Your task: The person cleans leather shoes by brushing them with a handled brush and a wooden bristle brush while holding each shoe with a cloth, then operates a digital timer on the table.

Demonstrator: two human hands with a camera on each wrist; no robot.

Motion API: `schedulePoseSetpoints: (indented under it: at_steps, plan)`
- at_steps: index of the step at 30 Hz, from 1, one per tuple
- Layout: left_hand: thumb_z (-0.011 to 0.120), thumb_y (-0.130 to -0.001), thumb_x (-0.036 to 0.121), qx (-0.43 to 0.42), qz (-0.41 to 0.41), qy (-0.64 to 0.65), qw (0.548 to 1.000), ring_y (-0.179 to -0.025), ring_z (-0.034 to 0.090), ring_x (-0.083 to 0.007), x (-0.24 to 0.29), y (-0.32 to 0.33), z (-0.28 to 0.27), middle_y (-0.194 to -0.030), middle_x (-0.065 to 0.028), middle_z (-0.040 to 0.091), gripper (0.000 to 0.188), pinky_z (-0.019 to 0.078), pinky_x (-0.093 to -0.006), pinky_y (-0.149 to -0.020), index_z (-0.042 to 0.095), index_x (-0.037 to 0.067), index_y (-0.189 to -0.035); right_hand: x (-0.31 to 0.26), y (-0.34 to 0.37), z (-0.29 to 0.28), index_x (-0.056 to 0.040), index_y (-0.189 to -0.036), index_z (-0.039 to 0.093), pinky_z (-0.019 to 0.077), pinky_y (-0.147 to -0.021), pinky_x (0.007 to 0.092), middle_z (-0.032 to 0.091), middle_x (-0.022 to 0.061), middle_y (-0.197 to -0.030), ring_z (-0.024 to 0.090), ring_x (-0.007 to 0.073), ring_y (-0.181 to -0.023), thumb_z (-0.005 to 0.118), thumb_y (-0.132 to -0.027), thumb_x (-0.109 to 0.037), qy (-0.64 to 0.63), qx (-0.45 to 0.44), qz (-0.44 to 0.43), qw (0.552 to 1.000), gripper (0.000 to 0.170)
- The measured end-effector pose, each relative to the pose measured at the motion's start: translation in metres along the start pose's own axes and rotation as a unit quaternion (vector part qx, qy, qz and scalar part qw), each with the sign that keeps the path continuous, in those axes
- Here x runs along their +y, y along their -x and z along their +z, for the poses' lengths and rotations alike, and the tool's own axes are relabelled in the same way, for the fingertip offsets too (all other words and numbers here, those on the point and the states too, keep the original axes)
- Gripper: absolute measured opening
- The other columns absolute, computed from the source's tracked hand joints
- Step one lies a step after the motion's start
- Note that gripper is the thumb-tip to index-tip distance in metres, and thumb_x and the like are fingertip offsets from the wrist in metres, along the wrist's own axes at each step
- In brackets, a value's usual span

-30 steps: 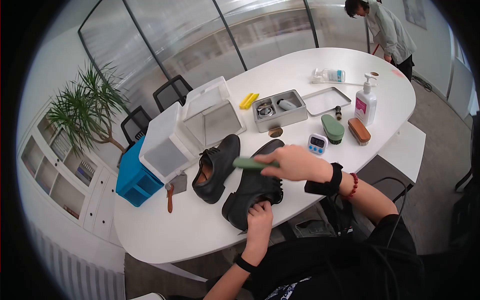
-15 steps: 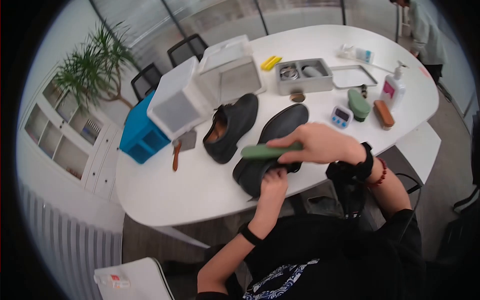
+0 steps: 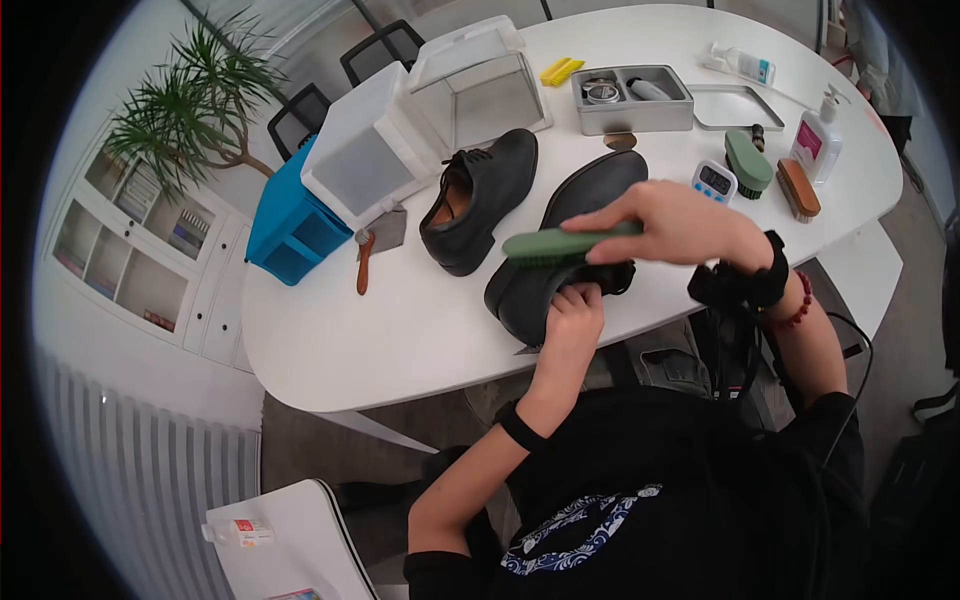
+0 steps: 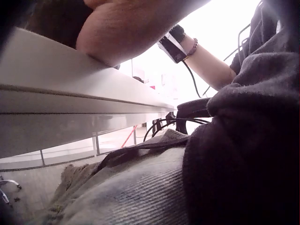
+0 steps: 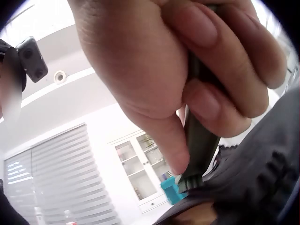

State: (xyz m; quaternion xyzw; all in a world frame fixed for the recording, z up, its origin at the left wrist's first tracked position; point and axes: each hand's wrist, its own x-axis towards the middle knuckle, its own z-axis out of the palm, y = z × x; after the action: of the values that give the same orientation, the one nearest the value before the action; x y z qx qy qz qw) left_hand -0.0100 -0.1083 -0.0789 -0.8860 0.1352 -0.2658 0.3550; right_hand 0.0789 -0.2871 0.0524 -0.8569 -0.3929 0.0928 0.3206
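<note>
A green-backed brush [image 3: 545,246] lies across the side of a black lace-up shoe [image 3: 603,187], gripped by the right hand [image 3: 682,226]. From the right wrist view, that hand [image 5: 136,56] curls its fingers round the brush [image 5: 201,145], bristles down against dark leather. The left hand [image 3: 575,320] holds the same shoe at its opening, fingertips hidden inside. Only the heel of the left hand [image 4: 122,33] shows in the left wrist view, by the table edge. The matching shoe [image 3: 482,208] stands just left of the held one.
Left on the table [image 3: 330,350] are white boxes [image 3: 365,165], a blue holder [image 3: 290,215] and a wooden-handled tool [image 3: 364,270]. Behind and right are a metal tin [image 3: 635,118], a timer [image 3: 714,181], two brushes [image 3: 748,165] [image 3: 798,190] and a pump bottle [image 3: 818,140].
The head view has tilted down, so the table sits higher in it. Relative to the shoe, the right hand and brush have shifted closer to the heel end. The left hand keeps its hold.
</note>
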Motion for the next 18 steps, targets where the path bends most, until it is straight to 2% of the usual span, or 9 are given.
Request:
schedulePoseSetpoints:
  at_steps: [1,2,3,5,7,10,11,14,18]
  plan:
    - [0.060,-0.085,0.016,0.001,-0.009,0.005,1.000,-0.071,0.059,-0.0135,-0.001,-0.001,0.001,-0.075,-0.0004,0.055,0.012,0.0443,-0.0265,-0.064,0.058,0.009,-0.095,0.008,-0.002,-0.004,-0.0155,-0.131,0.068,0.0435,-0.062,0.0348,0.061,0.0131,-0.069,0.046,0.0212,-0.059,0.072,-0.091,-0.034,0.031,0.030,-0.029,0.999,0.044]
    - [0.060,-0.085,0.016,0.009,-0.011,0.014,1.000,-0.071,0.059,-0.0136,0.002,0.000,0.005,-0.075,-0.0005,0.056,0.013,0.0446,-0.0267,-0.064,0.058,0.008,-0.095,0.012,-0.003,-0.012,-0.0158,-0.131,0.068,0.0427,-0.060,0.0348,0.058,0.0130,-0.066,0.046,0.0196,-0.057,0.071,-0.092,-0.035,0.050,0.050,0.015,0.997,0.043]
    - [0.060,-0.084,0.016,0.015,-0.018,0.018,1.000,-0.071,0.059,-0.0137,0.002,-0.001,0.008,-0.075,-0.0006,0.056,0.013,0.0450,-0.0268,-0.063,0.058,0.008,-0.095,0.019,-0.006,-0.015,-0.0152,-0.130,0.069,0.0423,-0.059,0.0366,0.056,0.0143,-0.064,0.046,0.0214,-0.055,0.070,-0.093,-0.035,0.042,0.091,0.051,0.994,0.043]
    - [0.062,-0.083,0.015,0.032,-0.006,0.052,0.998,-0.071,0.060,-0.0152,-0.001,-0.001,0.016,-0.075,-0.0024,0.058,0.014,0.0462,-0.0281,-0.064,0.059,0.008,-0.095,0.027,-0.009,-0.020,-0.0156,-0.125,0.072,0.0498,-0.069,0.0417,0.064,0.0209,-0.073,0.065,0.0360,-0.071,0.070,-0.091,-0.036,0.135,0.158,0.110,0.972,0.040]
    - [0.062,-0.082,0.016,0.036,0.007,0.111,0.993,-0.074,0.063,-0.0179,-0.013,-0.004,0.021,-0.077,-0.0040,0.062,0.014,0.0479,-0.0306,-0.064,0.059,0.009,-0.094,0.022,-0.008,-0.015,-0.0140,-0.124,0.072,0.0515,-0.071,0.0412,0.067,0.0210,-0.077,0.067,0.0356,-0.072,0.071,-0.090,-0.036,0.163,0.177,0.133,0.961,0.040]
    - [0.065,-0.085,0.019,0.014,0.026,0.297,0.955,-0.074,0.068,-0.0229,-0.062,-0.011,0.014,-0.076,-0.0058,0.066,0.012,0.0503,-0.0365,-0.064,0.060,0.009,-0.091,0.002,-0.003,-0.006,-0.0162,-0.126,0.071,0.0529,-0.073,0.0409,0.071,0.0186,-0.083,0.069,0.0343,-0.075,0.071,-0.090,-0.033,0.106,0.128,0.069,0.984,0.040]
    - [0.065,-0.089,0.020,0.027,0.009,0.350,0.936,-0.067,0.067,-0.0274,-0.073,-0.012,0.014,-0.070,-0.0093,0.065,0.013,0.0498,-0.0405,-0.062,0.061,0.008,-0.088,0.012,-0.006,0.001,-0.0173,-0.127,0.070,0.0528,-0.073,0.0415,0.071,0.0171,-0.082,0.068,0.0352,-0.076,0.071,-0.090,-0.034,0.042,0.121,-0.001,0.992,0.041]
    - [0.066,-0.091,0.025,-0.007,-0.046,0.455,0.889,-0.068,0.065,-0.0364,-0.097,-0.015,0.000,-0.069,-0.0141,0.065,0.019,0.0476,-0.0475,-0.060,0.062,0.007,-0.086,-0.005,-0.007,0.004,-0.0162,-0.125,0.072,0.0526,-0.072,0.0427,0.071,0.0178,-0.080,0.068,0.0364,-0.076,0.070,-0.091,-0.034,0.057,0.122,0.050,0.990,0.039]
    - [0.068,-0.090,0.030,-0.061,-0.090,0.456,0.883,-0.070,0.066,-0.0405,-0.115,-0.018,-0.001,-0.071,-0.0174,0.067,0.025,0.0467,-0.0504,-0.059,0.064,0.006,-0.083,0.014,-0.006,0.009,-0.0096,-0.126,0.070,0.0506,-0.069,0.0427,0.068,0.0215,-0.079,0.064,0.0382,-0.072,0.067,-0.093,-0.028,0.082,0.189,0.047,0.977,0.038]
